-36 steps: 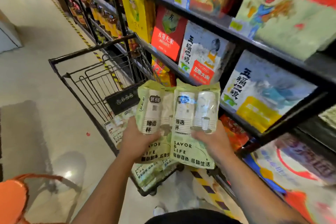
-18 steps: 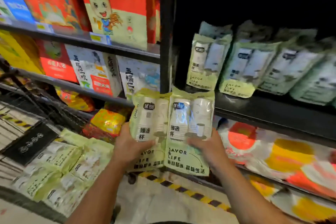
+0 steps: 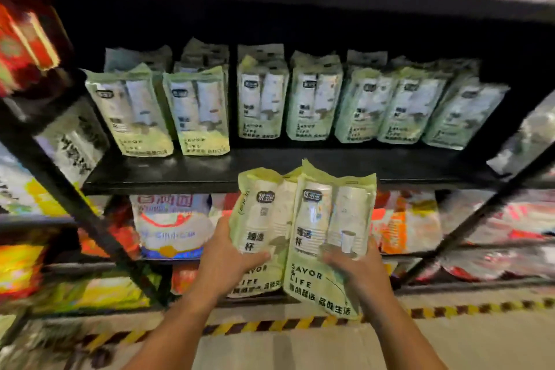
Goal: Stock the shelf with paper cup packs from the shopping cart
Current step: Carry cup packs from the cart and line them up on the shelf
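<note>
Left grip (image 3: 228, 261) clamps left cup pack (image 3: 261, 231), right grip (image 3: 357, 270) clamps right cup pack (image 3: 327, 237). Packs upright, side by side, touching, right one overlapping in front. Both just below the shelf (image 3: 186, 171) front edge. On the shelf: row of same packs (image 3: 315, 102), upright, toward the back.

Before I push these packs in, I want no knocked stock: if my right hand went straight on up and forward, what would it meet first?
Probably the front edge of the black shelf: the pack in your right hand sits just below it. Depth is unclear; lifted higher, the standing packs come next.
</note>
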Demonstrator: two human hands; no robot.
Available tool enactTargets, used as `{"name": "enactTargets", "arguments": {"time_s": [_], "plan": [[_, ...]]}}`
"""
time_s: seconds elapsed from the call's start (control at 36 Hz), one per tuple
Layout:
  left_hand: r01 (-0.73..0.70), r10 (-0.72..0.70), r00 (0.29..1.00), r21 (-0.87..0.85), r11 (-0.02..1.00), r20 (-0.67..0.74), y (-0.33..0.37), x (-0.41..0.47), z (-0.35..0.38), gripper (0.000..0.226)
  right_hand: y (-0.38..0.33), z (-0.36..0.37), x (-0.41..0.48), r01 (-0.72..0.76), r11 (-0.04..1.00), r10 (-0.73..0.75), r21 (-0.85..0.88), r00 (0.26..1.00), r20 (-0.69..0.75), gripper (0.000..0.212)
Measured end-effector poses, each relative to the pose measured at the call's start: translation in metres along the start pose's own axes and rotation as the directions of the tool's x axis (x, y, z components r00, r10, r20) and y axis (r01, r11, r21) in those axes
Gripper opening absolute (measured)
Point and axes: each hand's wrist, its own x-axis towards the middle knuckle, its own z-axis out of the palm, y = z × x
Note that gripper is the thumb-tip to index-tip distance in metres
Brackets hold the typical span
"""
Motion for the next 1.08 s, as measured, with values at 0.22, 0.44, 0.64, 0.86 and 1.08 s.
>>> {"name": "enactTargets", "arguments": {"time_s": [0.22, 0.44, 0.64, 0.86, 1.08], "plan": [[-0.072, 0.071, 0.997, -0.038, 0.997, -0.028, 0.038, 0.02, 0.028, 0.086, -0.016, -0.038, 0.022, 0.161, 0.98, -0.17, -0.114, 0.983, -0.075, 0.077], [-0.154, 0.15, 0.988, -0.128, 0.98, -0.034, 0.057, 0.07, 0.029, 0.093, -0.036, -0.039, 0.068, 0.252, 0.944, -0.285, -0.215, 0.948, -0.14, 0.09], [-0.157, 0.145, 0.985, -0.159, 0.975, -0.088, 0.062, 0.133, 0.03, 0.093, -0.07, -0.03, 0.122, 0.308, 0.878, -0.372, -0.366, 0.921, -0.118, 0.086], [-0.186, 0.158, 0.978, -0.217, 0.958, -0.14, 0.059, 0.205, 0.025, 0.091, -0.091, -0.002, 0.191, 0.338, 0.87, -0.402, -0.36, 0.908, -0.12, 0.071], [-0.172, 0.153, 0.983, -0.222, 0.96, -0.101, 0.038, 0.26, 0.019, 0.085, -0.069, 0.023, 0.245, 0.271, 0.903, -0.343, -0.334, 0.923, -0.177, 0.073]]}}
